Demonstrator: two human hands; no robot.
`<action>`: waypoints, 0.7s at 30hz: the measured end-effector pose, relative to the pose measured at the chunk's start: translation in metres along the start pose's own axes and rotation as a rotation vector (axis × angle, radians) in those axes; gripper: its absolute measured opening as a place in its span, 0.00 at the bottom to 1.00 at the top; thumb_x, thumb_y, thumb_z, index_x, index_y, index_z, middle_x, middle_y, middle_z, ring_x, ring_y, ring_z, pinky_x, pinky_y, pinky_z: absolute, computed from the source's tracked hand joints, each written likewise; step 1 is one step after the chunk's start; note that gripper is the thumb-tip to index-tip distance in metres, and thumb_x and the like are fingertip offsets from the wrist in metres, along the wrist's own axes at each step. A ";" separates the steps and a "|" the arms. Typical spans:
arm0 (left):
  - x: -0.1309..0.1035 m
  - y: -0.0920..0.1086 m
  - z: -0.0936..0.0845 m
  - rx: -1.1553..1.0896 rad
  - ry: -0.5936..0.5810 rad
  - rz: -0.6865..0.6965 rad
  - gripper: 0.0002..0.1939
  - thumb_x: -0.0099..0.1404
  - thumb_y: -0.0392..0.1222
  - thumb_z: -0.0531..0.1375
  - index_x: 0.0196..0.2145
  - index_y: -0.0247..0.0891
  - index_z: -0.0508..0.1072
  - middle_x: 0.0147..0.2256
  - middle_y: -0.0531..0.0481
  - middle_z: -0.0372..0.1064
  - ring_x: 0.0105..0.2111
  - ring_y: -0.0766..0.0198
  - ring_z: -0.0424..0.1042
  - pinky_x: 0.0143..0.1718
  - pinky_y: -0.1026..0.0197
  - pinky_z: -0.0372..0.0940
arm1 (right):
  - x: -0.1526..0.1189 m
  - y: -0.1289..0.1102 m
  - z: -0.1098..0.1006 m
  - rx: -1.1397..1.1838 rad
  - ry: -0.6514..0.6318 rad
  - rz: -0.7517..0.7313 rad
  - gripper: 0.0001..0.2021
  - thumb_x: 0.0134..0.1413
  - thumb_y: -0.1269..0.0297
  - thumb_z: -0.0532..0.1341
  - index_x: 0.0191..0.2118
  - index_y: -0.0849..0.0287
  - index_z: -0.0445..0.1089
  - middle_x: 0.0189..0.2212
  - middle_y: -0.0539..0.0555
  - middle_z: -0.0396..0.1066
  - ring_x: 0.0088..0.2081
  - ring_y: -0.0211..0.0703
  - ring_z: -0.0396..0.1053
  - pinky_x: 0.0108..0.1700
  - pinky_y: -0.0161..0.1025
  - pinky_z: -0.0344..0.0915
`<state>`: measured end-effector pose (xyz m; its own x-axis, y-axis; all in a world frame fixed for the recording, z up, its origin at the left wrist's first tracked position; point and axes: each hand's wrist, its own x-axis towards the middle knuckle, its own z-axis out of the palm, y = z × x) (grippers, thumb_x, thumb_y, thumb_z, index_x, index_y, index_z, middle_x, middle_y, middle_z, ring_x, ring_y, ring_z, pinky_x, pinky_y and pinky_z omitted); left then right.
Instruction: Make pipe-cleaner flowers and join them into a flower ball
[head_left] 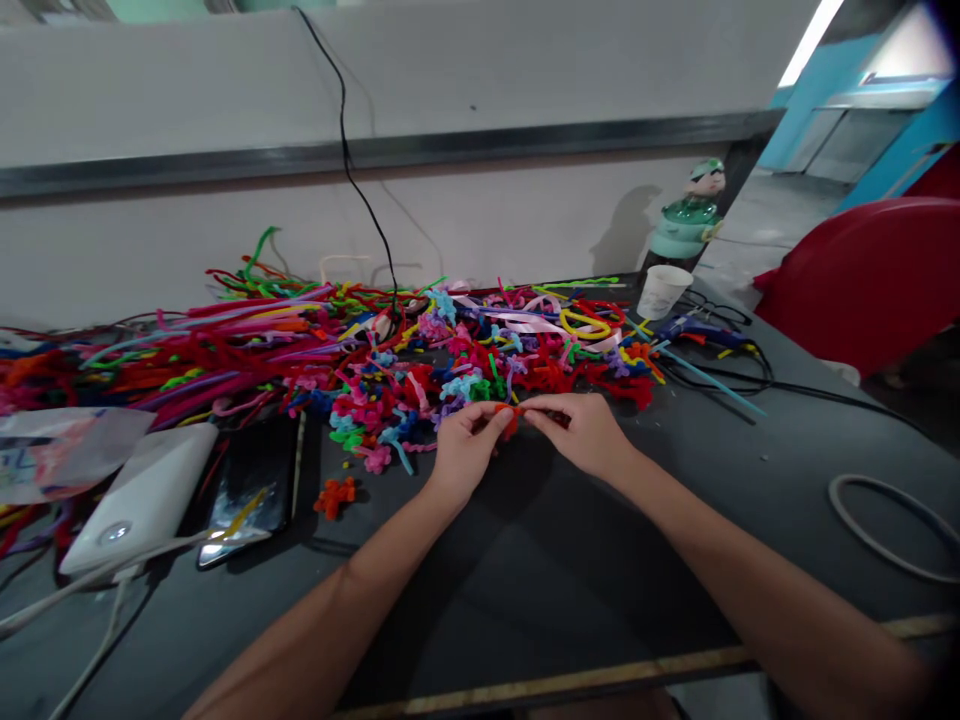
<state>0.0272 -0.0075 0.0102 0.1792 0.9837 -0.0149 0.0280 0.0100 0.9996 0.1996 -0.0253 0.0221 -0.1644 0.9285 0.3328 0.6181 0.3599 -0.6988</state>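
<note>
Between my fingertips is a small orange pipe cleaner piece (510,424), partly hidden by the fingers. My left hand (466,447) pinches it from the left with thumb and forefinger. From the right, my right hand (581,428) pinches the same piece, its other fingers curled in. Both hands are just above the dark table (555,570). A finished-looking orange pipe cleaner flower (335,497) lies on the table to the left of my left hand. Right behind my hands spreads a heap of twisted pipe cleaner shapes (465,385) in many colours.
Long loose pipe cleaners (225,350) are piled at the back left. A white power bank (142,500) with cables and a black phone (255,480) lie at left. A paper cup (664,291), a green bottle (686,225) and a blue glue gun (705,332) stand or lie at back right.
</note>
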 end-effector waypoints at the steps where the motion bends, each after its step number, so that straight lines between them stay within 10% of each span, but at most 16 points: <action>1: 0.001 0.000 -0.001 -0.008 0.017 0.008 0.13 0.54 0.48 0.63 0.30 0.35 0.74 0.23 0.52 0.68 0.22 0.70 0.64 0.18 0.69 0.57 | 0.000 0.002 -0.001 -0.055 0.010 -0.005 0.09 0.55 0.62 0.58 0.39 0.52 0.75 0.35 0.51 0.77 0.33 0.43 0.73 0.37 0.38 0.65; 7: 0.008 -0.002 -0.007 -0.043 -0.112 0.025 0.12 0.55 0.47 0.62 0.30 0.34 0.73 0.24 0.52 0.67 0.21 0.72 0.61 0.21 0.69 0.56 | -0.002 0.005 0.003 -0.111 0.175 0.049 0.08 0.55 0.62 0.57 0.37 0.54 0.73 0.32 0.52 0.76 0.34 0.44 0.73 0.37 0.39 0.65; 13: 0.010 0.000 -0.012 0.009 -0.318 0.092 0.09 0.56 0.45 0.61 0.29 0.35 0.73 0.23 0.52 0.68 0.23 0.71 0.63 0.25 0.67 0.58 | -0.003 -0.005 0.023 0.333 0.324 0.250 0.10 0.52 0.59 0.59 0.32 0.59 0.73 0.27 0.54 0.74 0.28 0.41 0.71 0.32 0.37 0.66; 21: 0.009 0.000 -0.009 0.071 -0.301 0.125 0.09 0.56 0.44 0.61 0.25 0.35 0.73 0.22 0.52 0.68 0.22 0.71 0.63 0.25 0.67 0.58 | -0.002 -0.004 0.039 0.724 0.217 0.363 0.14 0.45 0.54 0.63 0.32 0.60 0.75 0.15 0.48 0.64 0.18 0.33 0.59 0.20 0.32 0.55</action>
<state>0.0195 0.0029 0.0103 0.4681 0.8790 0.0907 0.0537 -0.1307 0.9900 0.1676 -0.0250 -0.0006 0.1472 0.9865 0.0718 -0.0541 0.0805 -0.9953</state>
